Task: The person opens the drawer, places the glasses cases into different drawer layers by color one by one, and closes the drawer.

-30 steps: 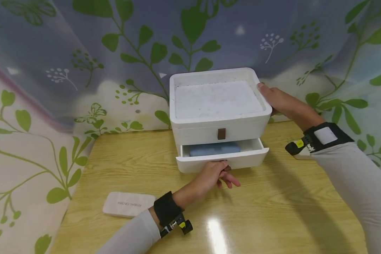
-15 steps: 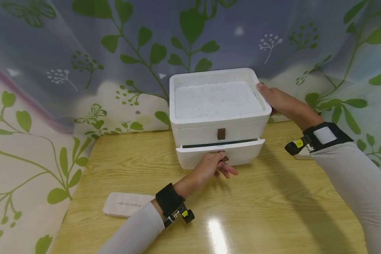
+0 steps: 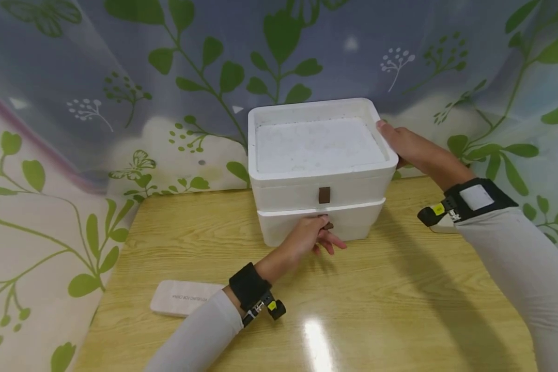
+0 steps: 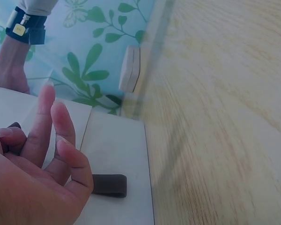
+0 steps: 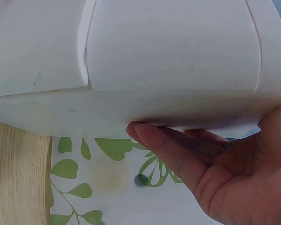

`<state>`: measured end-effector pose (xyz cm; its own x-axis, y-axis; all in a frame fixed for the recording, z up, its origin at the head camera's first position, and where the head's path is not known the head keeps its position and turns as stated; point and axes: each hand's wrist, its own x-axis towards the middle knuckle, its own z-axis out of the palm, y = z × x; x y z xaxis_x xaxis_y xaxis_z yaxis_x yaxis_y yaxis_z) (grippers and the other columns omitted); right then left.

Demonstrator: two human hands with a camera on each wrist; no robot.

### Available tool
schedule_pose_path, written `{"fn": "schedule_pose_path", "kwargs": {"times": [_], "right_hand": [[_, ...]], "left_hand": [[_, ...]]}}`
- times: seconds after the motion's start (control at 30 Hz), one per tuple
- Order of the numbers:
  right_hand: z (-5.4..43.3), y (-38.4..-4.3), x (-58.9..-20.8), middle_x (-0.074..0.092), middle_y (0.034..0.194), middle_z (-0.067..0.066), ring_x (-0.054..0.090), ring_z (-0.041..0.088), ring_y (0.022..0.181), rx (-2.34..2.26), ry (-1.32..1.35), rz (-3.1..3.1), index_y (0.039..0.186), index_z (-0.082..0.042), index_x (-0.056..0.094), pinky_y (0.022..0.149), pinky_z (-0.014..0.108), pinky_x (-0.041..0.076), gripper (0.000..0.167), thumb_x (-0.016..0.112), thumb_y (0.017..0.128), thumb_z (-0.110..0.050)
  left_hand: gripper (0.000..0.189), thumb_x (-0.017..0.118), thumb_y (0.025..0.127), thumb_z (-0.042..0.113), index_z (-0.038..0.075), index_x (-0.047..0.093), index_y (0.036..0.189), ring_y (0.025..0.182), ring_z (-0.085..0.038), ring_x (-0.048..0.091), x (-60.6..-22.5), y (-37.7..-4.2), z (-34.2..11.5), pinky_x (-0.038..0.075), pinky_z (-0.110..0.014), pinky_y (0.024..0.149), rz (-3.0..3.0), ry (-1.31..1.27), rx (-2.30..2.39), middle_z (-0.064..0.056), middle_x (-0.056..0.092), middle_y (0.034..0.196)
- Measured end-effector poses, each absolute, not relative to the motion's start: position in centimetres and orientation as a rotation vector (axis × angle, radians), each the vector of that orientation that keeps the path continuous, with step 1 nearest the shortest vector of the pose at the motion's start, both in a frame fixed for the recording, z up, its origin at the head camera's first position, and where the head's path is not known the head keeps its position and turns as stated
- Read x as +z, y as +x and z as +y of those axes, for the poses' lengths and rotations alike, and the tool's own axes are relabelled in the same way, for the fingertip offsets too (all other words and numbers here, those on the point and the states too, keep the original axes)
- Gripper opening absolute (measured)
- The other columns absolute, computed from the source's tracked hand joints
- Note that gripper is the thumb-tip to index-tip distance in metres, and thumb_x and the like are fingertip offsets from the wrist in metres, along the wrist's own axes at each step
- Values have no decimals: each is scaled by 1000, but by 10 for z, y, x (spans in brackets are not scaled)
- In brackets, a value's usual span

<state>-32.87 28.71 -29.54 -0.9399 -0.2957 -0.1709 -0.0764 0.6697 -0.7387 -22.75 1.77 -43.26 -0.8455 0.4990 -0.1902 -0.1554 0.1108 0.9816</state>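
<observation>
Sitting near-flush under upper drawer [image 3: 288, 199], lower drawer [image 3: 353, 223] is now pushed in; blue item inside, visible a sec ago, is hidden. White organizer [image 3: 321, 142] stands approx. mid-way along desk's [image 3: 181, 232] back edge. L hand [image 3: 305, 241]: thumb & bent index at brown pull tab [image 4: 111, 186], pinch unconfirmed; other fingers loosely extended. R hand [image 3: 406, 145] wraps organizer's right side, thumb at rim. Closing judged complete or v. nearly so.

"FOR CHINA", that's what we can read, upside down on the pale case [image 3: 181, 298] near the left edge of the table [image 3: 362, 299], the word ahead too small to call
</observation>
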Motion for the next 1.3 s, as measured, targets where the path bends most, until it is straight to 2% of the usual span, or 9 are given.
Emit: {"fn": "schedule_pose_path", "kwargs": {"times": [0.13,0.27,0.47,0.6,0.7,0.87,0.93,1.1,1.3], "right_hand": [[287,-329,-294,68,109,8,68,13,88,-1130,-297,2614,140,1,53,75,33,58,90,11,103,-70],[287,-328,-294,68,106,8,67,13,86,-1121,-290,2624,139,2,53,74,33,57,90,11,104,-70],[287,-326,-293,67,108,10,68,13,87,-1122,-292,2628,139,3,53,74,33,57,91,11,104,-70],[287,-326,-294,67,106,8,68,14,87,-1120,-281,2619,138,3,53,75,33,58,91,11,103,-70],[287,-326,-294,67,105,7,68,14,86,-1128,-275,2612,137,3,53,75,33,58,91,11,104,-70],[285,-327,-295,68,97,3,67,14,83,-1134,-287,2622,134,3,55,73,34,57,89,11,104,-68],[285,-327,-296,67,96,2,67,14,82,-1140,-289,2614,134,3,55,72,35,57,89,11,105,-68],[285,-327,-297,68,105,7,68,12,86,-1146,-290,2604,141,4,51,73,33,58,90,11,105,-68],[285,-327,-296,66,114,15,67,13,88,-1117,-277,2628,143,3,50,75,32,58,92,11,103,-70]], "left_hand": [[44,34,112,35,0,57,127,68,-14,69,-433,-232,18,43,-27,59,1904,309,1799,-16,81,100],[42,35,112,37,3,58,123,67,-14,69,-433,-234,18,41,-26,60,1896,294,1805,-16,81,100],[36,35,112,39,15,53,92,68,-13,69,-434,-234,18,41,-27,62,1898,313,1800,-14,81,101],[49,34,112,42,13,48,76,68,-15,70,-438,-233,15,42,-28,62,1934,320,1769,-11,82,101],[55,36,111,47,10,48,73,73,-24,73,-442,-232,12,43,-29,63,1986,324,1734,-9,82,102],[51,41,110,49,10,58,81,89,-43,73,-449,-228,3,42,-28,60,2101,338,1669,-9,81,101],[48,44,110,45,9,62,85,91,-45,72,-452,-224,-2,43,-27,58,2130,332,1647,-10,81,101],[37,56,107,32,-1,74,109,78,-31,70,-460,-216,-16,48,-27,60,2167,264,1618,-17,77,104],[36,57,104,20,-7,67,126,68,-13,65,-468,-214,-23,49,-26,59,2123,211,1653,-20,78,103]]}}
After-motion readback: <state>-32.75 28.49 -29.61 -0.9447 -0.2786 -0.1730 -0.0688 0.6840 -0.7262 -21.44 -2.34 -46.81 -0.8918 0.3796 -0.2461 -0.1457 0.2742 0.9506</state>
